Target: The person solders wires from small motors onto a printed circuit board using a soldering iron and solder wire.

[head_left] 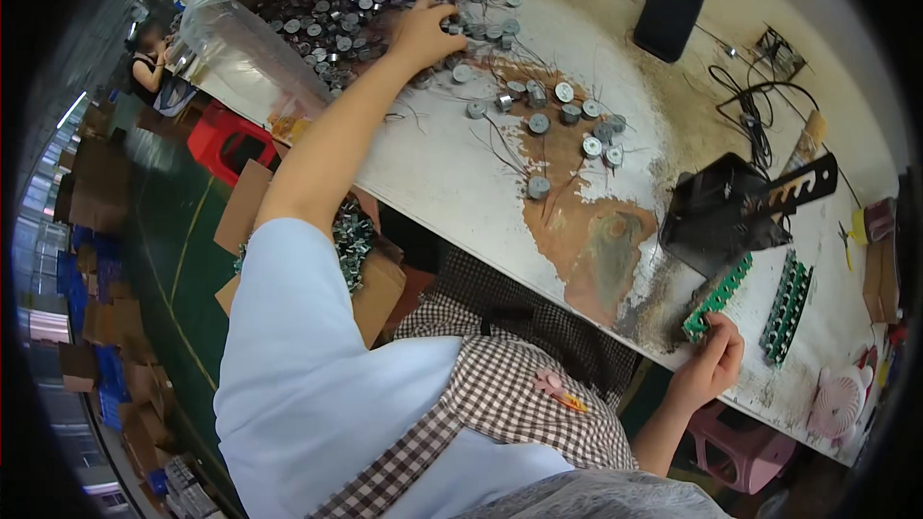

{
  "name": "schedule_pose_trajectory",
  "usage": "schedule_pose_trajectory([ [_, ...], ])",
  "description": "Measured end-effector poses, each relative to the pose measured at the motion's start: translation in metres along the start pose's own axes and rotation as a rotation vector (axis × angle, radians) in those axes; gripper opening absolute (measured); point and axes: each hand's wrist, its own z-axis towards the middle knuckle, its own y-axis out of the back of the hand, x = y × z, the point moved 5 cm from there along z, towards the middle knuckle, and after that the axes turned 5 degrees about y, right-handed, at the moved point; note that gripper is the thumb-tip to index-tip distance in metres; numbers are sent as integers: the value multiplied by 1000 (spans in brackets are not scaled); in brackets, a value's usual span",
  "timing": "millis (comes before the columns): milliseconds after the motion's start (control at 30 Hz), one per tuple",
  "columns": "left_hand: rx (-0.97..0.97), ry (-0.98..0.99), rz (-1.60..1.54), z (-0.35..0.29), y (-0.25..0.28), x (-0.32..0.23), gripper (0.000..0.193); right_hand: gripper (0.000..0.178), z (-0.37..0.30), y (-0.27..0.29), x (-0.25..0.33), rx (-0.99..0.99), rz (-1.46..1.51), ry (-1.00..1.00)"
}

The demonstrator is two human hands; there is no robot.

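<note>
My left hand (423, 36) reaches far across the bench to the edge of a big heap of small round metal motors (358, 2). Its thumb and fingers curl around a small motor (449, 25) there, partly hidden by the fingers. Several loose motors (539, 123) with thin wires lie scattered to the right of that hand. Near the bench's front edge, my right hand (710, 363) pinches the near end of a green circuit board strip (723, 296). A second green strip (786, 308), studded with parts, lies to its right.
Behind the strips stands a black holder (716, 207) with a slotted arm. A black phone-like slab (670, 12), coiled cable (755, 120) and small pink fan (838, 402) rest on the worn bench (442, 168). Below are an open carton (370, 293) and red stool (229, 139); another person (154, 72) sits far left.
</note>
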Motion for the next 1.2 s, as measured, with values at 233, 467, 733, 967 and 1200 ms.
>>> schedule_pose_trajectory([
  [233, -100, -69, -489, -40, 7, -77, 38, 19, -1, 5, -10, -25, -10, -4],
  [467, 459, 540, -1929, -37, 23, -118, 24, 10, 2, 8, -13, -14, 126, -65],
  [733, 695, -383, -2055, -31, 82, -156, 23, 8, -1, 1, 0, 64, 160, -100],
  [967, 792, -292, -2221, -16, 83, -124, 24, 6, -1, 0, 0, 84, 198, -34],
  [1200, 468, 108, -992, -28, 95, -119, 40, 3, 0, -2, 4, 89, 153, -60],
])
